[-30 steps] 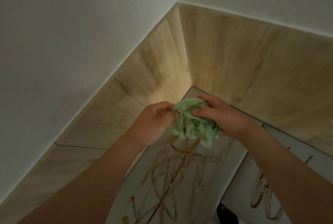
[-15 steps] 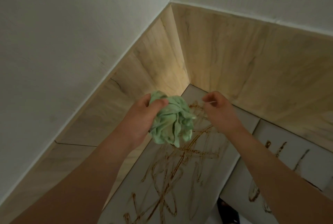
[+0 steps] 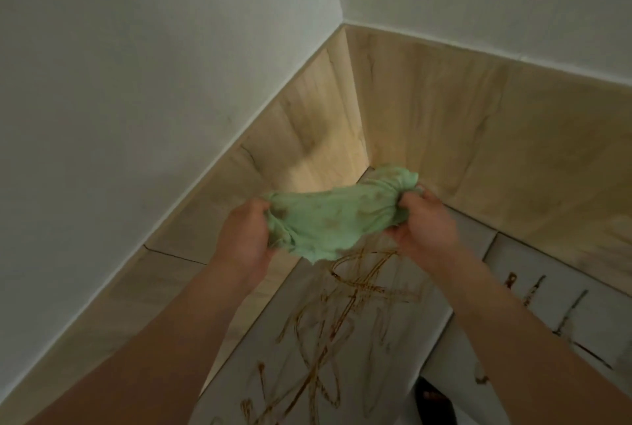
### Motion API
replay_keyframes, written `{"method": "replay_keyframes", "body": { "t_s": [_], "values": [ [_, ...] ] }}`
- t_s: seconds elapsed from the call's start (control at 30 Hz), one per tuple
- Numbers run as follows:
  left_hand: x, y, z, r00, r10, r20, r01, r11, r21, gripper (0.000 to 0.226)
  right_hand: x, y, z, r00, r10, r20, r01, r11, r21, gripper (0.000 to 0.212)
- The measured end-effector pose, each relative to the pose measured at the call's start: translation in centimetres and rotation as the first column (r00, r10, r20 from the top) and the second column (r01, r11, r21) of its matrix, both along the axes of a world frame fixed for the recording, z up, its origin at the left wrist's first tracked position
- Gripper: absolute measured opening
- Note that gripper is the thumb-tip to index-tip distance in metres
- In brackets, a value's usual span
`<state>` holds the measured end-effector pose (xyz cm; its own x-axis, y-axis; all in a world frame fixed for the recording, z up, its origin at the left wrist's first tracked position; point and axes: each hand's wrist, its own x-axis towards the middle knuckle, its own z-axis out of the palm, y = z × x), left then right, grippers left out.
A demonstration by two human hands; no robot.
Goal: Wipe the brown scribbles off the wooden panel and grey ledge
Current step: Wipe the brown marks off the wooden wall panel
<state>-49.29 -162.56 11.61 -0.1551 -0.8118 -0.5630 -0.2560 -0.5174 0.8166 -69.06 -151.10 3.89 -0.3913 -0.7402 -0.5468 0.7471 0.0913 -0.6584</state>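
The grip of each hand is closed on an end of a green cloth (image 3: 335, 219): the left hand (image 3: 244, 236) bunches one end in curled fingers at centre left of the frame, and the right hand (image 3: 424, 229) pinches the other end at centre right. Between them the cloth is pulled out into a sagging band, and brown smears show on its upturned face. Judging from that, it is being spread to find a cleaner patch or to refold it into a pad before wiping. It is held in the air, not touching any surface. Directly below it, in the lower middle of the frame, lies the grey ledge (image 3: 407, 349), covered in looping brown scribbles (image 3: 342, 315) that are not yet wiped; more marks run across its section at lower right. The wooden panel (image 3: 478, 151) rises behind and to both sides, meeting in a corner just above the cloth, and no clear brown lines show on it. White wall (image 3: 136, 82) fills the upper frame.
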Motion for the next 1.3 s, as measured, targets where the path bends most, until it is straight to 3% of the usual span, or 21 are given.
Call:
{"method": "replay_keyframes", "body": {
  "t_s": [0.13, 0.2, 0.3, 0.37, 0.47, 0.53, 0.57, 0.63, 0.67, 0.73, 0.8, 0.93, 0.97, 1.0, 1.07, 1.13, 1.2, 1.3],
  "values": [
    [1.8, 0.1, -1.6, 0.982, -0.105, 0.159, 0.113, 0.993, -0.039, 0.032, 0.0, 1.6, 1.9, 0.993, 0.005, 0.114, -0.007, 1.0, 0.018, 0.037],
    [2.6, 0.6, -2.1, 0.938, -0.214, 0.272, 0.233, 0.972, -0.04, 0.047, 0.7, 1.8, 3.2, 0.988, 0.087, 0.13, -0.086, 0.996, -0.013, 0.039],
    [3.9, 1.4, -1.6, 0.746, -0.551, 0.373, 0.605, 0.795, -0.036, 0.078, 2.7, 1.5, 5.8, 0.961, 0.258, 0.1, -0.247, 0.963, -0.112, 0.055],
    [4.8, 2.0, -0.7, 0.594, -0.754, 0.282, 0.794, 0.605, -0.054, 0.081, 4.3, 1.1, 7.6, 0.923, 0.383, 0.042, -0.373, 0.916, -0.15, 0.047],
    [5.4, 2.8, 0.8, 0.517, -0.853, 0.076, 0.855, 0.511, -0.083, 0.055, 6.1, 0.6, 9.7, 0.888, 0.459, 0.018, -0.452, 0.879, -0.15, 0.034],
    [5.6, 2.8, 1.5, 0.562, -0.825, 0.053, 0.823, 0.552, -0.136, 0.034, 6.2, 0.2, 10.6, 0.906, 0.42, -0.057, -0.421, 0.907, -0.017, 0.035],
    [6.1, 2.4, 1.9, 0.616, -0.787, -0.027, 0.778, 0.614, -0.133, 0.031, 6.3, 0.0, 10.7, 0.91, 0.386, -0.151, -0.38, 0.922, 0.072, 0.032],
    [6.9, 1.6, 2.7, 0.713, -0.663, -0.229, 0.672, 0.739, -0.046, 0.035, 5.9, -0.1, 10.3, 0.9, 0.303, -0.312, -0.255, 0.949, 0.187, 0.018],
    [7.3, 1.1, 3.3, 0.722, -0.628, -0.291, 0.653, 0.758, -0.015, 0.038, 6.0, -0.1, 10.0, 0.904, 0.244, -0.351, -0.179, 0.962, 0.209, 0.013],
    [7.7, 0.6, 4.6, 0.714, -0.601, -0.36, 0.644, 0.765, 0.001, 0.043, 6.7, 0.2, 9.1, 0.942, 0.165, -0.292, -0.119, 0.978, 0.171, 0.021],
    [7.6, 0.5, 5.6, 0.7, -0.568, -0.432, 0.641, 0.767, 0.03, 0.046, 8.4, 0.1, 8.4, 0.985, 0.126, -0.114, -0.116, 0.989, 0.092, 0.051],
    [6.7, 0.6, 7.3, 0.633, -0.54, -0.554, 0.655, 0.756, 0.012, 0.044, 12.2, 0.2, 7.2, 0.985, 0.13, 0.112, -0.131, 0.991, 0.001, 0.06],
    [6.6, 0.4, 7.2, 0.631, -0.541, -0.556, 0.653, 0.757, 0.004, 0.051, 13.1, 1.1, 5.9, 0.983, 0.137, 0.121, -0.141, 0.99, 0.018, 0.049],
    [6.7, 0.0, 6.8, 0.64, -0.545, -0.542, 0.656, 0.754, 0.016, 0.06, 14.0, 1.8, 5.3, 0.972, 0.185, 0.147, -0.189, 0.982, 0.014, 0.025],
    [7.0, -0.8, 5.7, 0.649, -0.556, -0.52, 0.673, 0.737, 0.053, 0.061, 14.2, 2.1, 2.4, 0.917, 0.329, 0.226, -0.353, 0.933, 0.072, 0.046],
    [7.6, -1.6, 4.0, 0.706, -0.563, -0.43, 0.652, 0.754, 0.083, 0.048, 13.7, 0.9, 0.7, 0.911, 0.351, 0.216, -0.369, 0.928, 0.049, 0.049],
    [8.2, -2.3, 2.2, 0.788, -0.562, -0.251, 0.598, 0.796, 0.095, 0.036, 12.5, -0.6, 0.5, 0.895, 0.36, 0.266, -0.366, 0.93, -0.026, 0.066],
    [8.7, -3.0, -1.0, 0.852, -0.518, 0.077, 0.516, 0.855, 0.052, 0.024, 9.4, -0.4, -0.9, 0.927, 0.3, 0.225, -0.317, 0.947, 0.043, 0.057]
  ]
}}
